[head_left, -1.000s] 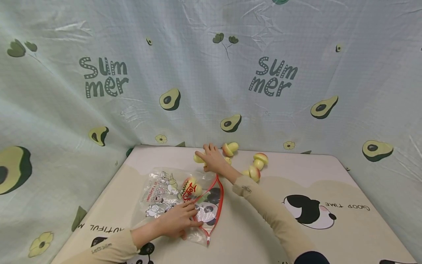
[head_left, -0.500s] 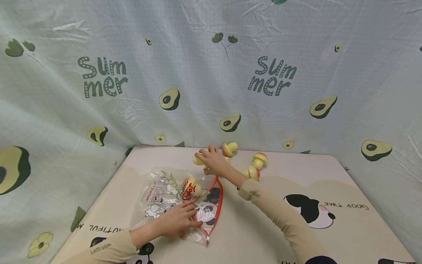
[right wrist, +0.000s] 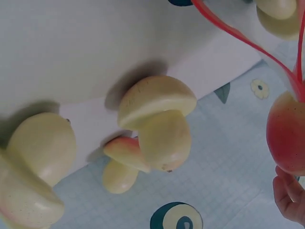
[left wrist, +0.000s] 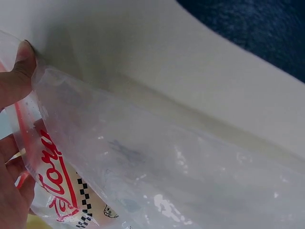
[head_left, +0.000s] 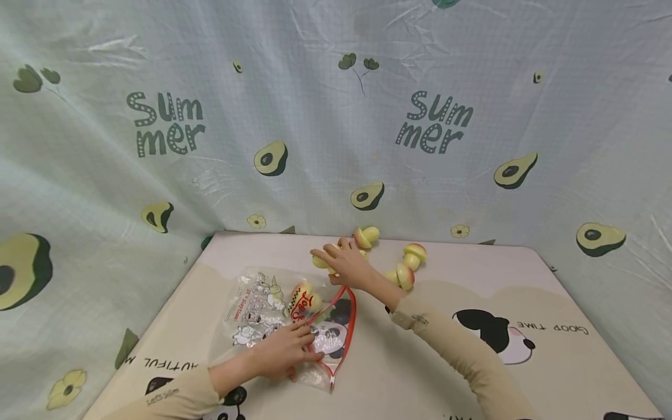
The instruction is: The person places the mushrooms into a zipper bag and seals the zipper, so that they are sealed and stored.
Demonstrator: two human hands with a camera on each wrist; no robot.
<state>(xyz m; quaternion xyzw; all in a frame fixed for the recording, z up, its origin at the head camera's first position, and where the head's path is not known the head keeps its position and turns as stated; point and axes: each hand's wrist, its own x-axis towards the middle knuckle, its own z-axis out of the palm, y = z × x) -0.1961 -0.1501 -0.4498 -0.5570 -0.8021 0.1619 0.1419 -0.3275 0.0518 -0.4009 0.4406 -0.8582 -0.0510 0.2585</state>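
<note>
My left hand (head_left: 283, 349) grips the clear printed zip bag (head_left: 247, 309) at its red-edged mouth, thumb and fingers spread apart. The mouth gapes to the right. One toy mushroom (head_left: 314, 301) lies inside the bag, seen through the plastic. Just beyond the bag's far corner, my right hand (head_left: 347, 265) holds another yellow toy mushroom (head_left: 319, 262), partly covered by the fingers. Its red cap (right wrist: 285, 133) shows in the right wrist view, with fingertips (right wrist: 286, 193) beneath it and the bag's red zip edge (right wrist: 238, 36) close by.
Several toy mushrooms lie loose toward the back: one mushroom (head_left: 367, 237) by the curtain (head_left: 315, 116), a mushroom (head_left: 415, 255) farther right, and a mushroom (head_left: 404, 276) in front of that. The table (head_left: 399, 373) has a panda-print cover and ends at the curtain.
My right hand has drawn slightly nearer and to the right with the mushroom, toward the bag's mouth. My left hand and the bag have stayed put.
</note>
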